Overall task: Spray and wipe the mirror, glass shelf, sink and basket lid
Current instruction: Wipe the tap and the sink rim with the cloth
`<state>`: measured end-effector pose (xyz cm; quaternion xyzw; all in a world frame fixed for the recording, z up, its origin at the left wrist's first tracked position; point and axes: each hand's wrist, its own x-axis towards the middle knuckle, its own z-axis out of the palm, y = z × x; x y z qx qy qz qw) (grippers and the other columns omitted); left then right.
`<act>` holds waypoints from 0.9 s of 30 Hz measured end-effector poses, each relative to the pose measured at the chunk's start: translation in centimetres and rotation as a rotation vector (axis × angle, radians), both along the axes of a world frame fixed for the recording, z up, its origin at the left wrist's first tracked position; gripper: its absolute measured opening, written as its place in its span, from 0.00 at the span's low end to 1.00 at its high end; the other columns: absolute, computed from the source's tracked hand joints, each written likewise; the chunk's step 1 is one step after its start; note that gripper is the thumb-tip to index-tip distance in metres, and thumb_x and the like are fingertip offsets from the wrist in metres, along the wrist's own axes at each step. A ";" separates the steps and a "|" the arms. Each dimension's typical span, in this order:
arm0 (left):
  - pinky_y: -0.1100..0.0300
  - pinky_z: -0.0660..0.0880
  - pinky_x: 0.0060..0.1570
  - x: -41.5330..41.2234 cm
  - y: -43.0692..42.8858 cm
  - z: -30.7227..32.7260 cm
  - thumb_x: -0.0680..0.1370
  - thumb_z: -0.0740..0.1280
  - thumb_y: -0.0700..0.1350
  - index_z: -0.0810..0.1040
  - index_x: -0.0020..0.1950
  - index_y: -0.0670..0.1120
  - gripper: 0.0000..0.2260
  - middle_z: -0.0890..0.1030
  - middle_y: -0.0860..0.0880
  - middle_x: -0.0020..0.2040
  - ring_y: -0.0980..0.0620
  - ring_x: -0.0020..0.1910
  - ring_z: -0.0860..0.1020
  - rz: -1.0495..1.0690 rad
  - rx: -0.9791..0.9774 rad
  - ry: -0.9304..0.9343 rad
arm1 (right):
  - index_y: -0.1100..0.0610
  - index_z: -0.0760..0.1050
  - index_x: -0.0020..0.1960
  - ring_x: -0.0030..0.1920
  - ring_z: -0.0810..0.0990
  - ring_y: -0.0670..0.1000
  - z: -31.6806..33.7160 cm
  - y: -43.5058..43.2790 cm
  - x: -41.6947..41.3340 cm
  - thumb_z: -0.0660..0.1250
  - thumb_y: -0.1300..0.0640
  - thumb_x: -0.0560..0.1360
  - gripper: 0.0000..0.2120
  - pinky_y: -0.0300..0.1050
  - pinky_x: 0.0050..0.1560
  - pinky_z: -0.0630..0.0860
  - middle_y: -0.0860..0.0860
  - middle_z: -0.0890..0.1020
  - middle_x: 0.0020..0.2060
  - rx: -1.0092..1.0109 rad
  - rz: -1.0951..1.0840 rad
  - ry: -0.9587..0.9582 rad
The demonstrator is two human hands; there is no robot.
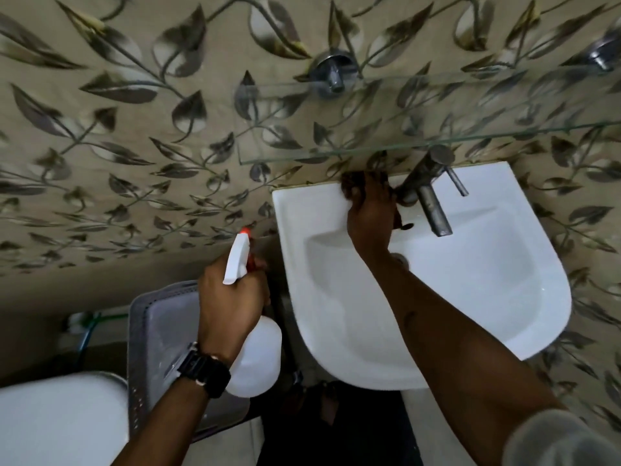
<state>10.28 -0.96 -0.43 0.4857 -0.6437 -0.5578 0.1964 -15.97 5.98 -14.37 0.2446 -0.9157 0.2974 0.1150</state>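
The right hand [369, 216] presses a dark cloth [353, 185] against the back rim of the white sink [470, 280], fingers closed over it, just left of the metal tap [428, 190]. The cloth touches both the rim and the tiled wall behind it. The left hand [232, 304] is wrapped around the neck of a white spray bottle [255, 358], whose white trigger head with an orange nozzle tip [244, 231] points up toward the wall. A black watch [203, 369] sits on that wrist. No label or writing can be read on the bottle or anywhere else.

Below the left hand lies the grey basket lid [158, 331], beside the sink's left edge. The glass shelf [403, 129] juts from the leaf-patterned wall [117, 146] above the sink, held by 2 chrome brackets [331, 74]. A white toilet tank [57, 418] fills the lower left corner.
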 end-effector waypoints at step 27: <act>0.64 0.76 0.36 0.5 1.1 2.4 0.75 0.64 0.31 0.82 0.32 0.70 0.31 0.85 0.44 0.40 0.60 0.32 0.80 -0.009 0.073 -0.046 | 0.64 0.78 0.67 0.66 0.78 0.65 2.1 -6.1 11.5 0.62 0.59 0.79 0.19 0.59 0.67 0.71 0.64 0.80 0.64 -0.046 0.354 -0.115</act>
